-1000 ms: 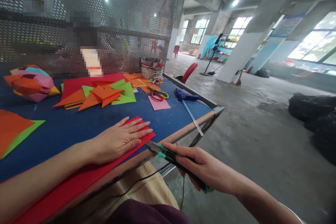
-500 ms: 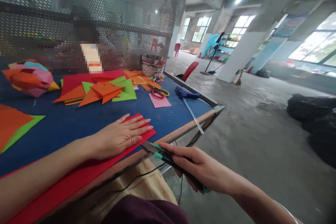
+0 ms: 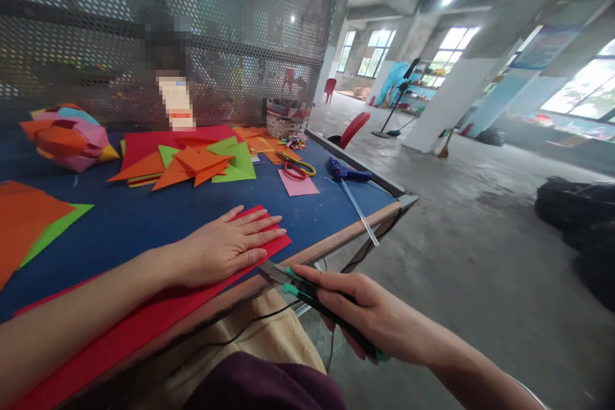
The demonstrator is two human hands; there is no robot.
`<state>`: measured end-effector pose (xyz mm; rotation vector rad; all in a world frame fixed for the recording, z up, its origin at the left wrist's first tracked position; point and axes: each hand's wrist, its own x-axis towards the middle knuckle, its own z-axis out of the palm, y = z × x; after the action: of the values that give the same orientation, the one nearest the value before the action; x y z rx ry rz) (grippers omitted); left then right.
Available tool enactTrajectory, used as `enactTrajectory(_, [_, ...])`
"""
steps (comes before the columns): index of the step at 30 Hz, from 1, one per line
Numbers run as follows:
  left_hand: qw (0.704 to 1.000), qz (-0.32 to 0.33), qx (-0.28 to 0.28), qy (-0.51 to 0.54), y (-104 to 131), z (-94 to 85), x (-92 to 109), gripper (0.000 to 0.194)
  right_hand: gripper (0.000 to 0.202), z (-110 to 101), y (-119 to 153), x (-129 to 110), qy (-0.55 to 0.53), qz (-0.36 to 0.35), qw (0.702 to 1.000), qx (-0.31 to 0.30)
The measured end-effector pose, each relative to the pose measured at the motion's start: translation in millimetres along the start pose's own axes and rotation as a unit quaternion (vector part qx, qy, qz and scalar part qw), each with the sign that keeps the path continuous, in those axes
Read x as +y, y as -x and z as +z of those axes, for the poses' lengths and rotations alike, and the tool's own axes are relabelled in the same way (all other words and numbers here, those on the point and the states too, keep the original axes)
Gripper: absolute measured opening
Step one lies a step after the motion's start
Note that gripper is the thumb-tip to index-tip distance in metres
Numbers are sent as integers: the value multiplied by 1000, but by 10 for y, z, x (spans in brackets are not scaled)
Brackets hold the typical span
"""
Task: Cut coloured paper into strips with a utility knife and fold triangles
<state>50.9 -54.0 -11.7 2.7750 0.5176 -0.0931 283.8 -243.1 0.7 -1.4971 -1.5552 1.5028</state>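
Red paper (image 3: 158,314), folded into a long strip, lies along the near edge of the blue table. My left hand (image 3: 221,248) presses flat on it, fingers stretched out and a little apart. Just past the table edge, my right hand (image 3: 350,307) is wrapped round a black and green utility knife (image 3: 312,298). The knife's blade (image 3: 271,270) points left, its tip at the paper's near edge beside my left thumb. Whether the tip is inside the fold I cannot tell.
Orange and green folded papers (image 3: 202,163) lie at the back, near a paper ball (image 3: 72,139). Scissors (image 3: 298,168) rest on a pink sheet (image 3: 298,184). A blue glue gun (image 3: 348,171) with a long stick is at right. A basket (image 3: 287,116) stands behind.
The whole view has shifted slightly, so the table's things sit a little further right. Both hands and the knife keep nearly the same place against the paper.
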Motion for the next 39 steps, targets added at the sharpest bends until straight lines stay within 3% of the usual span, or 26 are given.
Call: enactTrajectory(39, [1000,-12,-4,10,4,-7,44,51,53,175,-121,-118,1,-6,999,-47])
